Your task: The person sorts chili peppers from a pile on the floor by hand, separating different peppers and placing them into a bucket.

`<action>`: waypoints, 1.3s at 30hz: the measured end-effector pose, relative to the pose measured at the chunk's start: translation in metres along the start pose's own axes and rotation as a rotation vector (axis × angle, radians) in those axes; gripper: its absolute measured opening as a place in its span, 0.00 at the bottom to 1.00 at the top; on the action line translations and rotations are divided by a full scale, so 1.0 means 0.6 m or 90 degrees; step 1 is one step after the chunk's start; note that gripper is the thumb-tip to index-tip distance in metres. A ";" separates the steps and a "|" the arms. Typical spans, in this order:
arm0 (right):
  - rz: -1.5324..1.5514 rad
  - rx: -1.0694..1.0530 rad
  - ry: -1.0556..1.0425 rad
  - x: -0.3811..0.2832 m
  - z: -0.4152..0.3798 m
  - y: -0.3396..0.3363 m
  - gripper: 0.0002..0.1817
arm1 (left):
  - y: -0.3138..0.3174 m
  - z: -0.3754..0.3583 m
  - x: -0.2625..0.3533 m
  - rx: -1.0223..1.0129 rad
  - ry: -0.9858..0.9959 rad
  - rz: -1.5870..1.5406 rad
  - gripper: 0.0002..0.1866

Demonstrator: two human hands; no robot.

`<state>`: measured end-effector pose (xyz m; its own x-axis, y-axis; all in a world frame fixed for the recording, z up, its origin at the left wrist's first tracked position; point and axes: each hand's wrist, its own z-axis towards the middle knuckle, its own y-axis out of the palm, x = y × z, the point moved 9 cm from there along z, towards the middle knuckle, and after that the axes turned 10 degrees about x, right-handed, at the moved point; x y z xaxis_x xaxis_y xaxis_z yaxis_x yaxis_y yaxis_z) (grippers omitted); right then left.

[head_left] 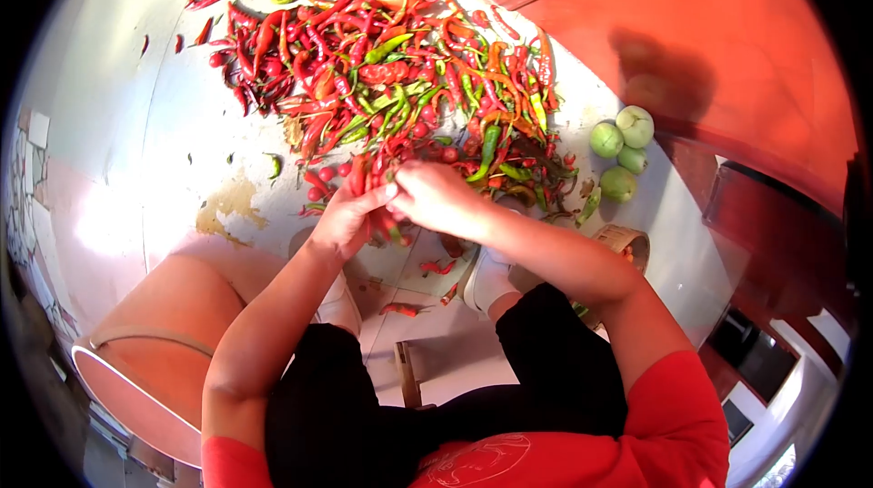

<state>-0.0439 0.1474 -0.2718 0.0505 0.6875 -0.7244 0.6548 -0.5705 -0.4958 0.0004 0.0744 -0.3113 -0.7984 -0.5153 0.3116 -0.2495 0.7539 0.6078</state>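
Note:
A large heap of red chili peppers (364,79), with some green ones among them, spreads over the pale floor in front of me. At its near edge my two hands meet. My left hand (341,222) is closed around red chili peppers (358,175), whose tips show above and below the fingers. Against it, my right hand (438,199) has its fingers pinched together at the peppers; what is between them is hidden. A green chili (488,151) lies on the heap just beyond my right hand.
Several pale green round vegetables (620,184) sit right of the heap, near a red surface (691,51). An orange bucket (182,306) lies at the left. A woven basket (627,238) stands by my right leg. Loose red chilies (402,309) lie between my feet.

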 end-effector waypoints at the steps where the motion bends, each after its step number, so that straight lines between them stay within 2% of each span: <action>1: -0.111 0.054 -0.091 -0.020 -0.010 -0.013 0.14 | 0.000 -0.010 0.005 0.033 -0.008 0.001 0.19; 2: -0.038 0.035 -0.124 -0.018 -0.010 -0.007 0.15 | -0.001 -0.019 0.009 0.085 -0.007 -0.051 0.15; 4: 0.001 -0.086 -0.077 -0.023 -0.012 -0.019 0.17 | -0.016 -0.016 0.010 0.083 -0.001 -0.028 0.12; 5: 0.096 -0.164 -0.003 0.002 -0.004 -0.018 0.18 | -0.024 -0.010 0.011 0.089 0.002 0.009 0.10; 6: 0.194 -0.078 -0.001 0.029 0.007 -0.046 0.16 | -0.015 -0.010 0.023 0.083 0.014 0.029 0.10; 7: 0.277 0.022 0.138 0.082 0.018 -0.083 0.14 | -0.018 -0.008 0.025 0.100 0.017 0.024 0.11; 8: 0.204 0.137 0.207 0.104 0.025 -0.156 0.11 | -0.022 -0.007 0.025 0.118 0.020 0.019 0.11; 9: 0.017 0.365 -0.006 0.143 0.043 -0.232 0.10 | -0.020 -0.007 0.025 0.117 0.022 0.016 0.11; 10: -0.167 0.473 0.046 0.170 0.034 -0.288 0.13 | -0.013 -0.009 0.022 0.098 0.013 0.010 0.11; 11: -0.281 0.500 0.078 0.184 0.032 -0.317 0.16 | -0.007 -0.010 0.019 0.081 0.003 0.006 0.12; 12: -0.372 0.506 0.039 0.204 0.037 -0.322 0.18 | -0.006 -0.012 0.018 0.081 0.003 0.008 0.12; 14: -0.331 0.395 0.081 0.244 0.046 -0.302 0.14 | -0.003 -0.014 0.002 0.069 -0.054 0.057 0.13; 15: -0.304 0.395 0.127 0.257 0.045 -0.304 0.10 | -0.002 -0.014 0.002 0.064 -0.056 0.070 0.14; 18: -0.206 0.356 0.147 0.276 0.037 -0.309 0.09 | -0.008 -0.017 0.004 0.070 -0.064 0.057 0.14; 19: -0.164 0.323 0.139 0.280 0.038 -0.306 0.12 | -0.007 -0.018 0.009 0.074 -0.061 0.050 0.14; 20: -0.166 0.322 0.138 0.282 0.041 -0.307 0.12 | -0.009 -0.016 0.010 0.073 -0.060 0.048 0.14; 23: -0.390 0.323 0.086 0.248 0.058 -0.297 0.17 | -0.008 -0.013 0.014 0.061 -0.060 0.022 0.14; 24: -0.389 0.324 0.086 0.245 0.063 -0.300 0.17 | -0.005 -0.013 0.016 0.065 -0.058 0.027 0.14; 26: -0.360 0.234 0.149 0.259 0.074 -0.292 0.18 | 0.000 -0.016 0.019 0.074 -0.056 0.038 0.13; 28: -0.359 0.250 0.118 0.258 0.064 -0.301 0.17 | 0.002 -0.019 0.028 0.068 -0.053 0.051 0.15; 30: -0.396 0.230 0.022 0.243 0.053 -0.293 0.15 | -0.006 -0.022 0.035 0.072 -0.048 0.039 0.16; 34: -0.395 0.231 0.019 0.242 0.053 -0.296 0.12 | -0.031 -0.018 0.033 0.090 -0.041 0.032 0.18; 37: -0.324 0.282 -0.040 0.214 0.056 -0.337 0.10 | -0.040 -0.020 0.034 0.096 -0.044 0.040 0.18; 38: -0.170 0.284 0.013 0.223 0.056 -0.344 0.11 | -0.042 -0.021 0.031 0.094 -0.049 0.048 0.18; 39: -0.143 0.257 0.064 0.225 0.062 -0.342 0.11 | -0.044 -0.021 0.029 0.094 -0.051 0.047 0.18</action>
<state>-0.1995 0.3408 -0.2857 0.0273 0.8423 -0.5383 0.3136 -0.5186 -0.7955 -0.0004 0.0406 -0.3127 -0.8571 -0.4268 0.2885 -0.2615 0.8429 0.4702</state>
